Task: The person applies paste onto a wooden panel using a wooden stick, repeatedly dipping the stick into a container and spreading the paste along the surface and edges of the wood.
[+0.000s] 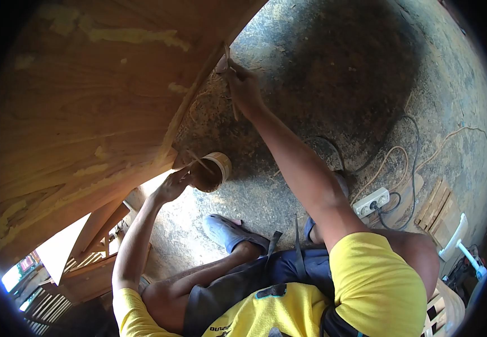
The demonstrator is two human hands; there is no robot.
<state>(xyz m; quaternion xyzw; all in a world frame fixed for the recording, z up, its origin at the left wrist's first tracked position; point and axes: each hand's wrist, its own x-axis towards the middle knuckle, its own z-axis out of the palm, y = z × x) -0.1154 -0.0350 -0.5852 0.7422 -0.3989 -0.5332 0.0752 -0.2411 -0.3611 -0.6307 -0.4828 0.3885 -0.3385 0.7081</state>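
My left hand (173, 186) is closed on the near rim of a round tub (226, 164) with brown stuff inside. A thin stick (199, 161) leans out over the tub's opening. My right hand (245, 90) is stretched far forward, its fingers closed around a thin flat blade (225, 56) that looks like a scraper. That blade touches the edge of a large wooden panel (108, 101), which carries pale filler-like smears. Part of the blade is hidden behind my fingers.
On the floor to the right lies a white power strip (371, 203) with dark cables. Wood offcuts (435, 206) rest beside it, near a white and blue object (461, 241). My sandalled foot (229, 233) is below the tub. Slatted wooden pieces (49, 306) stand lower left.
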